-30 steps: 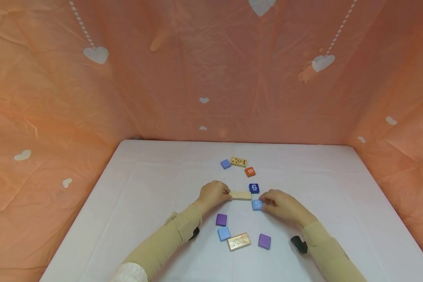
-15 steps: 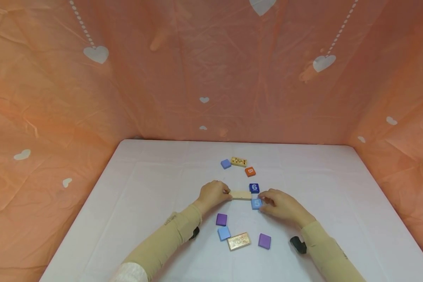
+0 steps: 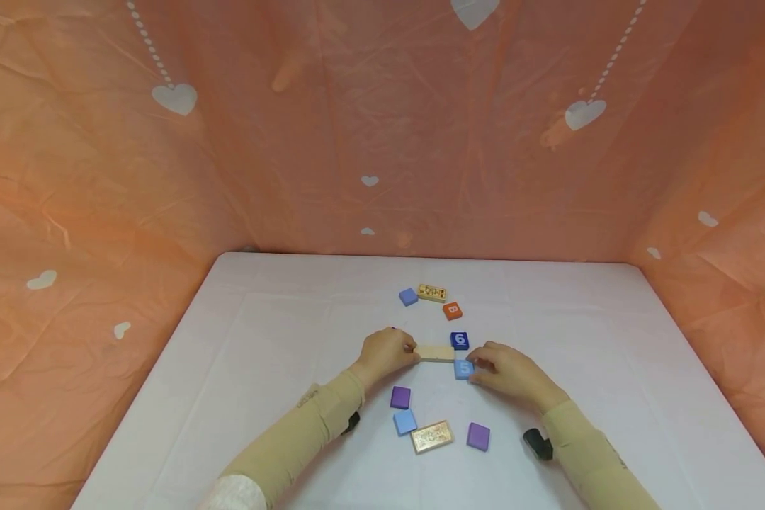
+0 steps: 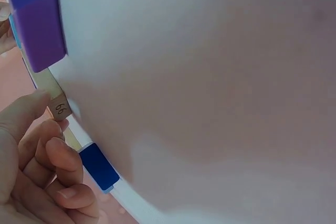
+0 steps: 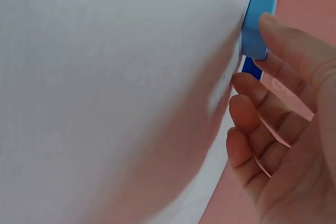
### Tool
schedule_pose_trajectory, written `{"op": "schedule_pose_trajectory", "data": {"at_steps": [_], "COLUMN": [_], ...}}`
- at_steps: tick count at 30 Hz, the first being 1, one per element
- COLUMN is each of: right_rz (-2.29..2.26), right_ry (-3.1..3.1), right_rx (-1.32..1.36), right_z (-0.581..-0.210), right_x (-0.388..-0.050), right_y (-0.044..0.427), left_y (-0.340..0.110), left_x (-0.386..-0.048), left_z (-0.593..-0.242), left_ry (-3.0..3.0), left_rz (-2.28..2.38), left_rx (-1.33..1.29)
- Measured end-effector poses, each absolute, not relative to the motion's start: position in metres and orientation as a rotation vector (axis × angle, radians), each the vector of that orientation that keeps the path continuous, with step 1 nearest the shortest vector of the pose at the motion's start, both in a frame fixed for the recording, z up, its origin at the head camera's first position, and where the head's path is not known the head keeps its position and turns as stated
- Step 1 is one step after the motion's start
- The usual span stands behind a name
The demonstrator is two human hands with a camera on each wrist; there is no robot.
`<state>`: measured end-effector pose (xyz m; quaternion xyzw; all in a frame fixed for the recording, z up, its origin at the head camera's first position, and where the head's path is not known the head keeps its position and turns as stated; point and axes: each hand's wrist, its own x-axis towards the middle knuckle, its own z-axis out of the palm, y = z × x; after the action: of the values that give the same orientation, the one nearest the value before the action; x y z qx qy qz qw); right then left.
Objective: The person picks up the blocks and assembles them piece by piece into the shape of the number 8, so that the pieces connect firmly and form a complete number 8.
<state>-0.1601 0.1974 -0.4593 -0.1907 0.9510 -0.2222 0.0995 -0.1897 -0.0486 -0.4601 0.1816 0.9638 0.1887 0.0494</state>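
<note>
At the middle of the table, my left hand (image 3: pixel 385 354) pinches the left end of a pale wooden block (image 3: pixel 436 353) between thumb and fingers. That block lies flat, and its end face, marked 66, shows in the left wrist view. A light blue number tile (image 3: pixel 463 369) with a 5 sits at the block's near right corner. Thumb and index finger of my right hand (image 3: pixel 510 370) hold this tile by its right side; the other fingers are loosely bent in the right wrist view. Just beyond lies a dark blue tile (image 3: pixel 460 341) with a 6, close to the block's far right corner.
Farther back lie a periwinkle tile (image 3: pixel 409 297), a gold patterned block (image 3: pixel 431 292) and an orange B tile (image 3: pixel 452 311). Nearer are a purple tile (image 3: pixel 400 397), a blue tile (image 3: pixel 404 423), a shiny gold block (image 3: pixel 431 437) and another purple tile (image 3: pixel 478 436). Orange cloth surrounds the white table (image 3: pixel 280 304).
The light blue 5 tile has shifted slightly left and away from me, towards the wooden block, with my right hand following. My left hand and the block look unmoved.
</note>
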Motion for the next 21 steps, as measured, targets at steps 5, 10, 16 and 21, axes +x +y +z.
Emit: {"op": "schedule_pose_trajectory", "data": {"at_steps": [5, 10, 16, 21], "right_rz": [-0.678, -0.705, -0.718, -0.711], "right_ry": [2.794, 2.780, 2.793, 2.803], "right_rx": [-0.550, -0.516, -0.511, -0.516], "right_z": [-0.4573, -0.4579, -0.4594, -0.4620], "right_x": [-0.1599, -0.1594, -0.1591, -0.1590], "right_y": [0.1973, 0.1965, 0.1968, 0.1975], "left_y": [-0.0492, -0.0505, -0.0512, -0.0522], "left_x": [-0.1906, -0.1909, -0.1914, -0.1919], "left_z": [-0.4611, -0.4616, -0.4608, -0.4626], "left_ry": [2.965, 2.951, 2.931, 2.942], "left_rz": [0.516, 0.485, 0.487, 0.476], "left_rx": [0.622, 0.667, 0.709, 0.738]}}
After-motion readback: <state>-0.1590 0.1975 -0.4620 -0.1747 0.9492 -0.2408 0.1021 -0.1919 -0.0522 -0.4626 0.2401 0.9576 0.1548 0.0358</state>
